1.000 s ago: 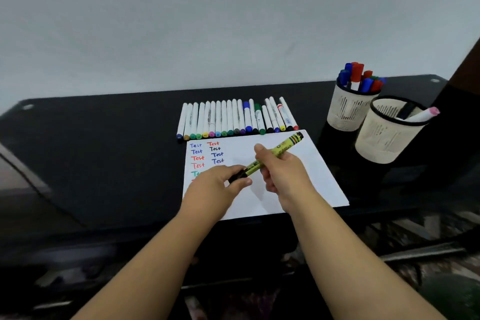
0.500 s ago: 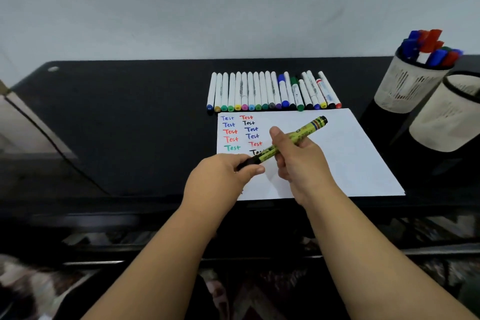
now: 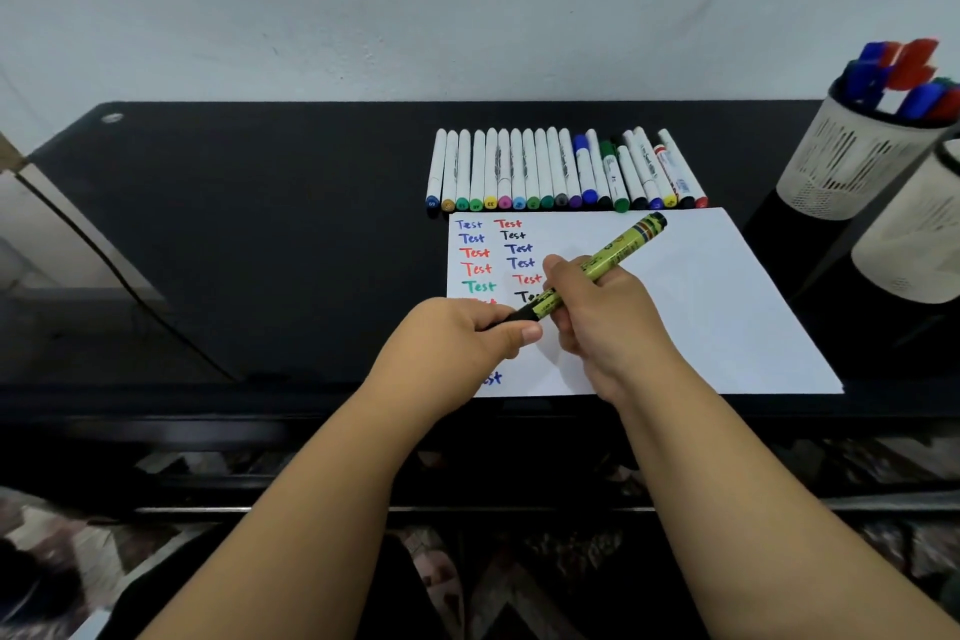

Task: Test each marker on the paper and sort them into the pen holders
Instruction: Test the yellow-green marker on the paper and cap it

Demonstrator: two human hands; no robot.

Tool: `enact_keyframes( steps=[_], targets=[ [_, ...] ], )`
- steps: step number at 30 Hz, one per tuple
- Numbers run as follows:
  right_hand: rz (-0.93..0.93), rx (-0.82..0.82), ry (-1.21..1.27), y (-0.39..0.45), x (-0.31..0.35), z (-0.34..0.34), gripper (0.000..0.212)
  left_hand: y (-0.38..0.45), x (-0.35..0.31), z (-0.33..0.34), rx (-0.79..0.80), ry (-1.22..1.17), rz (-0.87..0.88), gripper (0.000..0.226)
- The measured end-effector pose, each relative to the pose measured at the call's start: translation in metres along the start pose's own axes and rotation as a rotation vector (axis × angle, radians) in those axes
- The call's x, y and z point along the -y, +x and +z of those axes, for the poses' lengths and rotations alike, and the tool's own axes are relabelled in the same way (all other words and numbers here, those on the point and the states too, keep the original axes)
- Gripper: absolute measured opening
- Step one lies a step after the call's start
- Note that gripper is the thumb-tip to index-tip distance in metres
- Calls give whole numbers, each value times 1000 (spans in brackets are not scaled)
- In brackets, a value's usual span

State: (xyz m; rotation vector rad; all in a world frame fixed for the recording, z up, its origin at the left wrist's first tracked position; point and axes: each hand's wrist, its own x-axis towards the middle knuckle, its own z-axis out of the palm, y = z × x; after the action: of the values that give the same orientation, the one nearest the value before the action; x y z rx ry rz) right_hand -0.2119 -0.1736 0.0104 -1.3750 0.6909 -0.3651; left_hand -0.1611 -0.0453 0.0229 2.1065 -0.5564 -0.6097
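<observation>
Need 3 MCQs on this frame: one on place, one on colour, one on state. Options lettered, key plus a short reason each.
1. Where does the row of white markers lie?
A. Beyond the paper's far edge
B. Inside a holder
C. On the floor

2. What colour is the barrel of the held marker?
A. White
B. Yellow-green
C. Pink

3. How is the held marker gripped?
A. By one hand only
B. By both hands, one at each part
C. By neither; it lies on the paper

Key:
1 A: the row lies on the black table just past the top edge of the paper.
2 B: the barrel is yellow-green with a black end.
3 B: the left hand pinches the black end, and the right hand grips the barrel.
</observation>
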Motion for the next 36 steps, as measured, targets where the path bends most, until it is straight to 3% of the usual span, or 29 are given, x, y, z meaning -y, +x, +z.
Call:
enact_keyframes(
  steps=[5,11,14,19,23,27,32,36],
  targets=[
    [15,25,30,-1,1,1,31,-2,0,-5,34,-2,5,27],
    [-2,8,35,-4,1,3,31,-6,-5,-6,36,0,-27,26],
    [11,-55,25,-2,0,5,30,-10,-7,1,-22,130,17,22],
    [33,-110,15,0,2,3,30,-12,-8,6,-124,456,152,42],
    [40,-67,-7,0,0,7,29,-11,-5,0,-27,185,46,31],
    [39,-168,141,12,12,-16,22,-15,10,-19,54,-169,-54,35],
    [21,-119,137,11,5,-16,22,-10,12,-16,-79,-3,-66,17],
    [-87,-168,40,8,3,-16,27,-6,12,-13,-131,41,-31,36]
  ],
)
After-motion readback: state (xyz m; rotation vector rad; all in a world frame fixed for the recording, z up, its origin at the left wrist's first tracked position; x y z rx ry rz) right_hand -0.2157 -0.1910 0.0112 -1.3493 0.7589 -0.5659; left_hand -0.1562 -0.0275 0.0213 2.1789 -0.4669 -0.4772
